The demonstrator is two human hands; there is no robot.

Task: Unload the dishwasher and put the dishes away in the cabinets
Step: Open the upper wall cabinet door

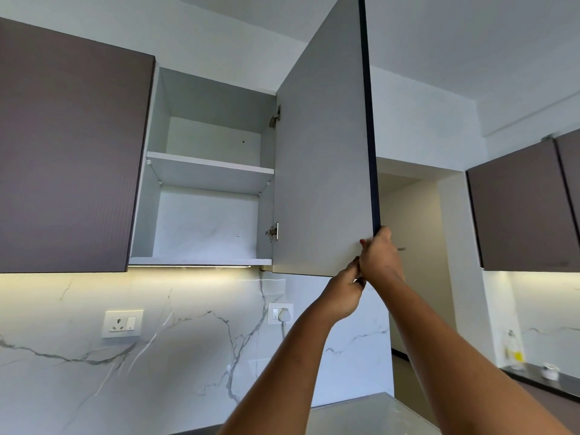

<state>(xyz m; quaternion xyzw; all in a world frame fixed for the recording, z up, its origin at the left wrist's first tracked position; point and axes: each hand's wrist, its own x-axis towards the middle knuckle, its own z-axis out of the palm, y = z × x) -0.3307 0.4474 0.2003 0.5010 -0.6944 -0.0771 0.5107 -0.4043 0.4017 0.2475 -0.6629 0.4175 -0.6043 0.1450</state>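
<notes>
Both arms up over my head here, reaching for the wall cabinet (pixel 204 171). Its door (pixel 323 146) is swung wide open toward me, pale grey inner face showing, dark edge on the free side. My right hand (pixel 381 260) is wrapped around the door's bottom corner on that free edge, thumb side up along the edge, fingers pinching the panel. My left hand (pixel 345 293) is just below and touching the right one, fingers curled up under the door's bottom edge right at the same corner, so both hands are clamped on the door and nothing else is in them.

Inside the cabinet there's one shelf (pixel 210 167) across the middle, and both the top and bottom compartments look bare, no dishes in view anywhere. Two hinges (pixel 273 232) sit on the cabinet's right wall. The neighbouring door (pixel 69 146) on the left is dark and shut. A light strip glows under the cabinet's bottom edge, over the marble-look backsplash (pixel 188 340), which has a socket plate (pixel 122 323) and a plugged-in socket (pixel 281 313).
</notes>
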